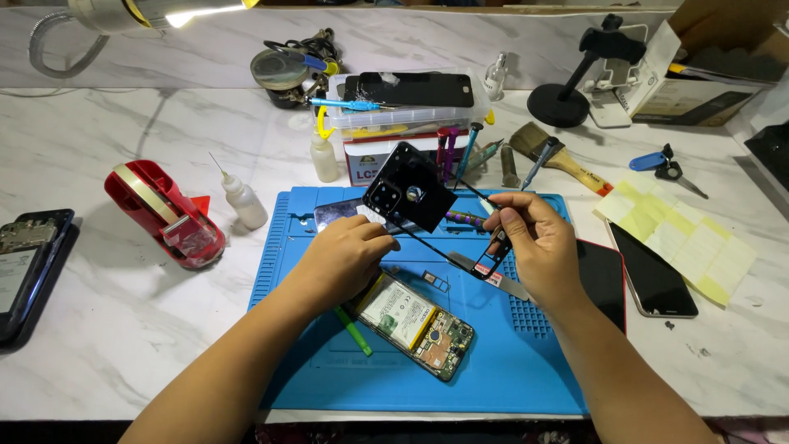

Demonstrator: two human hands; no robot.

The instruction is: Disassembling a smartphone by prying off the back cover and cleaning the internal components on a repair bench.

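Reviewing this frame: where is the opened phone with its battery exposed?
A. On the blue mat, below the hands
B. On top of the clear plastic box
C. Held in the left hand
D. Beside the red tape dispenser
A: the opened phone lies flat on the blue mat, below the left hand and right hand, which hold a black back cover above it.

A white marble table (pixel 123 329) carries a blue mat (pixel 526 362) (ridged edges) and a red tape dispenser (pixel 164 214).

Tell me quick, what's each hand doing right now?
Left hand: closed, pinching the lower edge of the black phone back cover.
Right hand: closed on the thin black frame piece joined to that cover.
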